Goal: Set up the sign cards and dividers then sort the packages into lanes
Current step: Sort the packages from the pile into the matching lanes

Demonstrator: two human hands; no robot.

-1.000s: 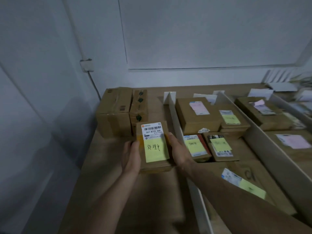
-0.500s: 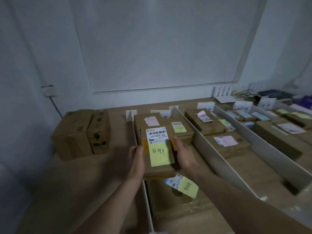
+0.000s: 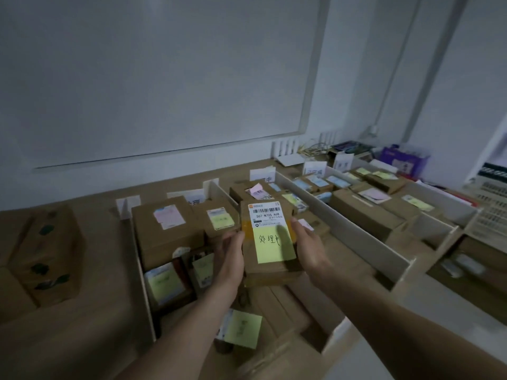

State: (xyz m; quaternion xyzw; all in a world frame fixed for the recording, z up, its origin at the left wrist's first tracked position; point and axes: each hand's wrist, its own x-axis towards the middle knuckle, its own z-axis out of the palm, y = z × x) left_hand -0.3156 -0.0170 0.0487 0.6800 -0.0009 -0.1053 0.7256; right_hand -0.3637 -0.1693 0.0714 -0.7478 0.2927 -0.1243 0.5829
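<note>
Closely around the held package [image 3: 270, 242] sit boxes [image 3: 164, 234] (dividers [image 3: 351, 231] between).

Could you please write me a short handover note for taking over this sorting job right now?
Left hand and right hand both grip one package by its sides, held above the lanes; it bears a barcode label and a yellow note.
Done: dividers stand upright, sign cards stand at the far ends, many sorted packages lie in lanes.
Left: set this package in its lane; boxes sit outside the lanes at the left.
</note>
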